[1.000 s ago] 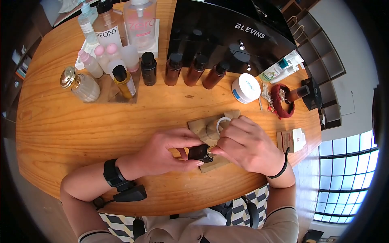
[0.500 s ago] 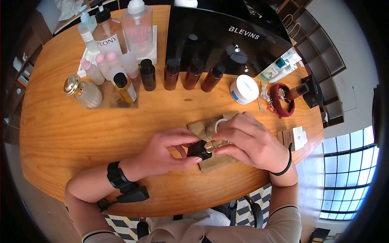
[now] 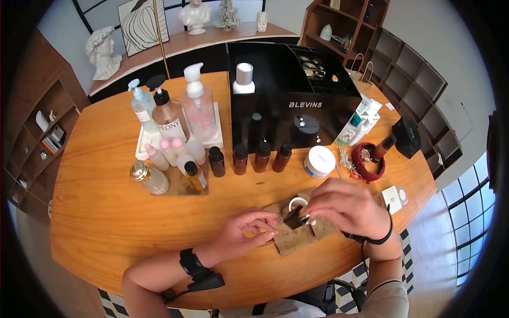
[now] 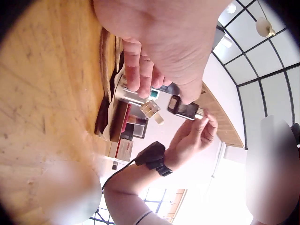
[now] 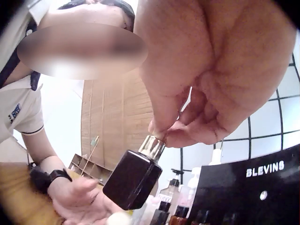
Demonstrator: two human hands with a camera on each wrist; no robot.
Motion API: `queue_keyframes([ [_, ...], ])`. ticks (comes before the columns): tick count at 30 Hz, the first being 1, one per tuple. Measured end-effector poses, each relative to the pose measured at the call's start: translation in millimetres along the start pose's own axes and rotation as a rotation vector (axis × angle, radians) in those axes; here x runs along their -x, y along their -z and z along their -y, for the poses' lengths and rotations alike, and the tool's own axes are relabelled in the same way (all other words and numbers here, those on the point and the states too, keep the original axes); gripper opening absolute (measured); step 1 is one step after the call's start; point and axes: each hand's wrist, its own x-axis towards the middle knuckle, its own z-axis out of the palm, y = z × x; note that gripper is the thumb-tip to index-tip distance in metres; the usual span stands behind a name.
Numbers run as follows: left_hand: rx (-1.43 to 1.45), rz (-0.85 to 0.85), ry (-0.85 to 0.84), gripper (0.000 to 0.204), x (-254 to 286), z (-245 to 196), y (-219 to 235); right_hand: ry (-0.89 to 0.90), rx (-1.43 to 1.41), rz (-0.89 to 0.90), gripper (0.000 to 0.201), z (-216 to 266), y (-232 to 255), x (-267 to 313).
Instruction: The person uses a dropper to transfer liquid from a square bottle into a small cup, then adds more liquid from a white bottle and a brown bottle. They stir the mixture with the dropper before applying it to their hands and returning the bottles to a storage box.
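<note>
My right hand (image 3: 352,206) pinches a small dark square bottle by its gold neck (image 5: 152,146). The bottle body (image 5: 133,180) hangs tilted below the fingertips, over a crumpled brown paper sheet (image 3: 290,245) in the head view. To its left, my left hand (image 3: 241,230) is held apart from the bottle, fingers loosely bent and nothing in them. A white ring-shaped rim (image 3: 298,201) shows behind the bottle on the paper. The left wrist view has a small clear and gold piece (image 4: 151,110) beyond the left fingers.
A black BLEVINS case (image 3: 297,124) stands at the back, with several dark bottles (image 3: 262,158) before it. Pump bottles (image 3: 200,114) and small pink-capped bottles stand left. A white jar (image 3: 319,161), a red ring-shaped band (image 3: 368,172) and a small white card (image 3: 393,200) lie right.
My left hand has let go of the dark bottle and drawn away leftward. The right hand now carries it alone by the gold neck. The head view has tilted up.
</note>
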Motion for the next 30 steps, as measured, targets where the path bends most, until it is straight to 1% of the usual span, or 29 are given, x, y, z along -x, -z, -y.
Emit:
queue_keyframes([
  [1,-0.008,0.002,-0.011,0.039,0,2,0,0.01,0.008,-0.005,0.011,3,10,-6],
  [3,-0.278,-0.039,-0.144,0.023,-2,11,1,0.075,0.227,-0.096,0.011,6,34,-27],
  [4,-0.28,-0.039,-0.151,0.023,-3,9,1,0.065,0.254,-0.157,0.009,10,45,-42],
  [5,-0.219,-0.022,-0.101,0.019,-3,7,1,0.053,0.278,-0.219,0.008,12,54,-60],
  [6,-0.158,-0.004,-0.049,0.015,-2,5,1,0.127,0.32,-0.274,0.008,4,63,-81],
  [7,-0.161,-0.003,-0.052,0.015,-2,4,1,0.201,0.361,-0.328,0.008,-6,70,-102],
  [9,-0.2,0.004,-0.08,0.008,-2,1,1,0.11,0.301,-0.357,0.011,-25,73,-137],
  [10,-0.204,0.005,-0.083,0.008,-2,-1,0,0.103,0.336,-0.345,0.012,-38,73,-154],
  [12,-0.174,-0.021,-0.014,0.009,-2,-2,-1,0.09,0.378,-0.324,0.014,-65,68,-177],
  [13,-0.181,-0.022,-0.019,0.009,-2,-1,-2,0.086,0.386,-0.317,0.014,-78,63,-184],
  [14,-0.168,-0.025,-0.058,0.011,-3,1,-3,0.059,0.376,-0.286,0.014,-86,59,-188],
  [15,-0.154,-0.029,-0.097,0.013,-3,1,-3,-0.001,0.335,-0.255,0.013,-91,53,-191],
  [16,-0.157,-0.03,-0.101,0.013,-3,1,-2,-0.017,0.346,-0.21,0.014,-95,49,-192],
  [17,-0.148,-0.031,-0.074,0.014,-3,0,-3,-0.035,0.357,-0.163,0.016,-97,45,-192],
  [22,-0.113,-0.031,-0.003,0.019,-3,5,-1,-0.137,0.284,-0.09,0.016,-98,32,-188],
  [25,-0.143,-0.038,0.014,0.021,-3,3,-2,-0.128,0.239,-0.064,0.015,-98,30,-185],
  [27,-0.132,-0.05,-0.015,0.021,-3,6,-3,-0.125,0.215,-0.057,0.016,-95,29,-184],
  [30,-0.168,-0.043,-0.014,0.021,-3,5,-3,-0.111,0.161,-0.063,0.015,-96,26,-183],
])
